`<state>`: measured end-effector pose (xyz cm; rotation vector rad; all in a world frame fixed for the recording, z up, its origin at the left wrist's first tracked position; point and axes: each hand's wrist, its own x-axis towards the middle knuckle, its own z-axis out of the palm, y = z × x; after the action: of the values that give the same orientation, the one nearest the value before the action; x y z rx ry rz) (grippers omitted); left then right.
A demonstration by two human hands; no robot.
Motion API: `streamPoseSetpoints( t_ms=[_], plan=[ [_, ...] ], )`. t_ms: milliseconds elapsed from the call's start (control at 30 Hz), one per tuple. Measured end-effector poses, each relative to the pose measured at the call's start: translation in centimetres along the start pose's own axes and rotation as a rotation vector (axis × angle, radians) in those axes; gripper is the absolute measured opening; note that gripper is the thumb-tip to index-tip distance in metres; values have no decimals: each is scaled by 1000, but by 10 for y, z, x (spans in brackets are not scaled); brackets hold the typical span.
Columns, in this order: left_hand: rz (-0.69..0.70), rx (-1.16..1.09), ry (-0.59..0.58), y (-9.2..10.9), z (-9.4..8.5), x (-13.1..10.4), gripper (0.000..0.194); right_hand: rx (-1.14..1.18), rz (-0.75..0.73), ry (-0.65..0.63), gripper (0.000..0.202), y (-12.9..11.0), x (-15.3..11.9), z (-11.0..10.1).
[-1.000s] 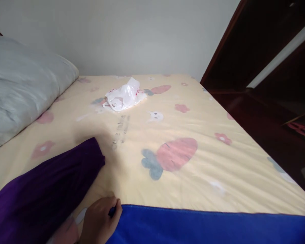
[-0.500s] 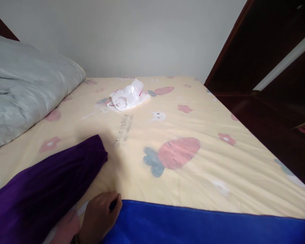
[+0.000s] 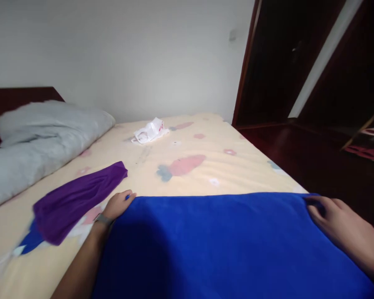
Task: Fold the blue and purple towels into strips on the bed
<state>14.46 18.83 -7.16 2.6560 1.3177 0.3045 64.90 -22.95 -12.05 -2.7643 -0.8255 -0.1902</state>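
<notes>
A blue cloth [image 3: 224,241], perhaps a towel, lies spread over the near part of the bed, its far edge almost straight. My left hand [image 3: 120,203] pinches its far left corner; a watch band [image 3: 103,219] circles that wrist. At the far right corner, my right hand [image 3: 336,218] grips the same cloth between thumb and fingers. To the left of my left hand rests a folded purple cloth [image 3: 81,199], with a piece of blue fabric [image 3: 33,238] showing from under its near end. The near edge of the blue cloth runs out of view.
The bed's cream sheet [image 3: 237,174] has carrot and flower prints. A crumpled white plastic bag [image 3: 151,131] lies farther back. At the left is a grey quilt or pillow [image 3: 56,133] by the headboard [image 3: 18,99]. A dark door [image 3: 274,70] and a rack [image 3: 367,141] stand right.
The view has tilted up and drawn back. My right hand has come into view on the right corner, and more of the blue cloth shows. My left hand keeps its pinch.
</notes>
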Motion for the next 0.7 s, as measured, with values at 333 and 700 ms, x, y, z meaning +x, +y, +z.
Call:
streamPoseSetpoints(
  t_ms=[333, 700],
  plan=[
    [-154, -379, 335, 16, 6, -80, 46, 134, -58, -4, 54, -17, -13, -20],
    [-194, -650, 368, -2, -6, -78, 48, 231, -86, -23, 55, -1, -1, -13]
  ],
)
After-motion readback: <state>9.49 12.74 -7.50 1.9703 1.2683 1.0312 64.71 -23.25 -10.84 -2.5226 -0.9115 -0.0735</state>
